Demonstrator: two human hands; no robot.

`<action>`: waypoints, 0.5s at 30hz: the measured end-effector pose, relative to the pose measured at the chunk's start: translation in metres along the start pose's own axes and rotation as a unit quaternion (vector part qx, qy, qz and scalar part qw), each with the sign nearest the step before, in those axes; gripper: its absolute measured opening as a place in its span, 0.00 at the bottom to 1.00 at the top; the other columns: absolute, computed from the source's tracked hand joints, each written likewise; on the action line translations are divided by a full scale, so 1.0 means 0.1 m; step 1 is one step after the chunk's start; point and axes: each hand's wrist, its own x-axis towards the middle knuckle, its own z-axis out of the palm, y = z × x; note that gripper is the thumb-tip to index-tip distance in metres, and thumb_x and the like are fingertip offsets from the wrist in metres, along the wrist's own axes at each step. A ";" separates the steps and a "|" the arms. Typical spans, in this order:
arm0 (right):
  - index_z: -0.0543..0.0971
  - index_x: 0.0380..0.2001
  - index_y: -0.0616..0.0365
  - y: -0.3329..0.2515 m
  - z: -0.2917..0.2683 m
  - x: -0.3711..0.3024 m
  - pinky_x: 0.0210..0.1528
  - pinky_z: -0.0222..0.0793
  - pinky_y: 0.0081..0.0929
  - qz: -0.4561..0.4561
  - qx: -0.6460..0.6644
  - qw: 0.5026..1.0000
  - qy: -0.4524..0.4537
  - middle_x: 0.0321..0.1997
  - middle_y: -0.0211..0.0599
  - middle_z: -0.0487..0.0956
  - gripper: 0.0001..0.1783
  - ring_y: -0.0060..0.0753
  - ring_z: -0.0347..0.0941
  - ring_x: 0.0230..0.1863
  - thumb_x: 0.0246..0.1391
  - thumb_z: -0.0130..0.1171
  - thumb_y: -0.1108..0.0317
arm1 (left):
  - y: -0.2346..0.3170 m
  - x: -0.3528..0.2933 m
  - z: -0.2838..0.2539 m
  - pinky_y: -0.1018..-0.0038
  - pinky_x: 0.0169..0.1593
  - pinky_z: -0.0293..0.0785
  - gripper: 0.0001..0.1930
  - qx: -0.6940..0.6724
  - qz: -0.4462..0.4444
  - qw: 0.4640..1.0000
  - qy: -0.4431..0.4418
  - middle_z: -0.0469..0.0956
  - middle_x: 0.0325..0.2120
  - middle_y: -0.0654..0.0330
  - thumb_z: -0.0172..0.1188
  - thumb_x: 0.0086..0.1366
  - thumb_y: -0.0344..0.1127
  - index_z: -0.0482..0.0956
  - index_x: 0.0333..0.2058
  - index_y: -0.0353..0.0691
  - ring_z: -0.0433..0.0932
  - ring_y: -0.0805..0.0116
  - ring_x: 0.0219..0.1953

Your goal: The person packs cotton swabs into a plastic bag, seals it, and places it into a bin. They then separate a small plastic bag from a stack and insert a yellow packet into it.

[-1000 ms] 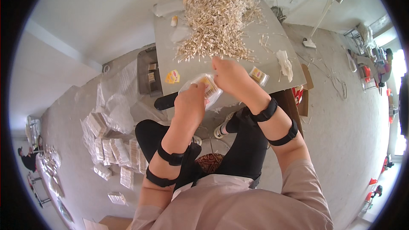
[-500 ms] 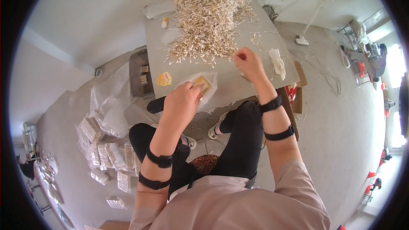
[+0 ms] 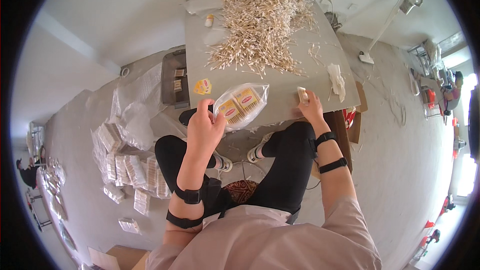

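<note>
Table [image 3: 280, 87]: grey top, big loose swab pile [image 3: 262, 25] covering the far half, same as 1 s ago.
Bag [image 3: 261, 94]: clear, at near table edge, two yellow-labelled packs [image 3: 246, 98] inside, side by side, labels up. Half a second ago the hand hid most of this; both labels now show.
Left hand [image 3: 204, 124]: off the packs, shifted to the bag's left edge. Thumb and fingers pinched nearly together there, holding film.
Right hand [image 3: 313, 107]: was at the bag 1 s ago, then bare-fingered near the pile; now down at near right of table, slightly blurred.
Right grip: fingers parted by about the pack's thickness, closed round it.
Loose pack [image 3: 302, 93]: was lying flat label up, now tilted on edge in the fingers, well right of bag. Can't tell if it touches the table.
Unchanged: cards [image 3: 202, 86] left of bag, tissue [image 3: 337, 81] at right, tray [image 3: 164, 77] beside table.
</note>
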 end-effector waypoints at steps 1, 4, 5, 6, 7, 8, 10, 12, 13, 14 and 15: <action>0.69 0.53 0.49 0.02 -0.03 0.00 0.48 0.69 0.43 -0.002 -0.002 1.000 0.001 0.47 0.45 0.74 0.24 0.46 0.71 0.47 0.50 0.56 0.68 | 0.00 0.01 0.00 0.66 0.27 0.71 0.17 -0.035 -0.007 0.999 0.007 0.71 0.14 0.55 0.57 0.57 0.32 0.68 0.44 0.33 0.74 0.56 0.19; 0.69 0.53 0.54 -0.10 -0.26 -0.10 0.44 0.70 0.34 0.159 0.656 0.719 -0.166 0.45 0.40 0.75 0.23 0.35 0.73 0.42 0.52 0.54 0.70 | 0.19 -0.03 -0.06 0.65 0.26 0.70 0.14 -0.085 -0.074 0.994 -0.016 0.72 0.14 0.53 0.56 0.58 0.31 0.69 0.42 0.32 0.74 0.56 0.18; 0.69 0.53 0.56 -0.48 -0.41 -0.21 0.43 0.70 0.31 0.118 0.710 0.667 -0.195 0.45 0.37 0.75 0.23 0.32 0.72 0.42 0.52 0.54 0.70 | 0.09 -0.04 -0.08 0.65 0.26 0.70 0.14 -0.082 -0.082 0.993 -0.005 0.72 0.14 0.53 0.56 0.58 0.31 0.69 0.42 0.32 0.74 0.56 0.18; 0.69 0.53 0.58 -0.81 -0.62 -0.32 0.43 0.69 0.28 0.077 0.758 0.611 -0.216 0.45 0.34 0.74 0.23 0.28 0.72 0.42 0.53 0.54 0.70 | -0.01 -0.03 -0.06 0.65 0.26 0.69 0.12 -0.059 -0.048 0.997 0.019 0.72 0.15 0.53 0.56 0.58 0.30 0.69 0.41 0.32 0.74 0.56 0.18; 0.69 0.53 0.58 -1.03 -0.83 -0.41 0.43 0.69 0.28 0.077 0.755 0.614 -0.215 0.45 0.34 0.74 0.23 0.28 0.72 0.42 0.53 0.54 0.70 | -0.05 -0.02 -0.03 0.65 0.25 0.69 0.11 -0.037 -0.011 0.999 0.036 0.72 0.15 0.53 0.56 0.59 0.30 0.70 0.39 0.32 0.74 0.55 0.18; 0.71 0.52 0.57 -1.22 -1.02 -0.49 0.42 0.69 0.28 0.018 0.702 0.678 -0.218 0.44 0.33 0.75 0.21 0.28 0.72 0.42 0.53 0.53 0.69 | -0.02 -0.01 0.00 0.65 0.25 0.69 0.11 -0.042 -0.009 0.999 0.033 0.72 0.15 0.53 0.56 0.59 0.30 0.70 0.39 0.32 0.74 0.55 0.18; 0.72 0.51 0.57 -1.61 -1.27 -0.61 0.42 0.69 0.27 -0.042 0.641 0.733 -0.222 0.44 0.33 0.75 0.20 0.28 0.72 0.42 0.54 0.53 0.68 | 0.04 0.00 -0.01 0.63 0.25 0.69 0.10 -0.010 -0.012 0.999 0.035 0.73 0.15 0.52 0.56 0.59 0.30 0.70 0.37 0.33 0.74 0.54 0.18; 0.76 0.45 0.57 -1.98 -1.35 -0.66 0.41 0.71 0.32 -0.275 0.331 0.871 -0.237 0.42 0.37 0.75 0.15 0.34 0.74 0.41 0.53 0.53 0.67 | -0.01 -0.01 -0.02 0.63 0.25 0.69 0.09 0.006 0.009 0.998 0.056 0.73 0.15 0.51 0.56 0.59 0.30 0.71 0.37 0.34 0.74 0.53 0.18; 0.76 0.45 0.57 -2.11 -1.33 -0.69 0.41 0.71 0.32 -0.277 0.329 0.872 -0.234 0.42 0.37 0.75 0.15 0.34 0.74 0.41 0.53 0.53 0.67 | -0.02 0.00 0.00 0.63 0.25 0.69 0.09 0.019 0.035 0.997 0.071 0.73 0.15 0.51 0.56 0.59 0.31 0.71 0.37 0.34 0.75 0.53 0.19; 0.77 0.44 0.56 -2.23 -1.30 -0.72 0.41 0.71 0.32 -0.322 0.215 0.897 -0.215 0.43 0.39 0.75 0.15 0.39 0.74 0.42 0.51 0.56 0.68 | -0.04 0.01 0.02 0.63 0.25 0.69 0.09 0.016 0.037 0.997 0.073 0.73 0.15 0.51 0.56 0.59 0.31 0.71 0.37 0.34 0.75 0.53 0.19; 0.77 0.43 0.56 -2.36 -1.26 -0.74 0.42 0.71 0.32 -0.365 0.100 0.905 -0.194 0.44 0.42 0.74 0.16 0.44 0.74 0.43 0.49 0.58 0.68 | -0.06 0.02 0.02 0.66 0.24 0.67 0.07 -0.002 0.045 0.995 0.094 0.72 0.13 0.53 0.56 0.59 0.30 0.72 0.36 0.35 0.73 0.58 0.17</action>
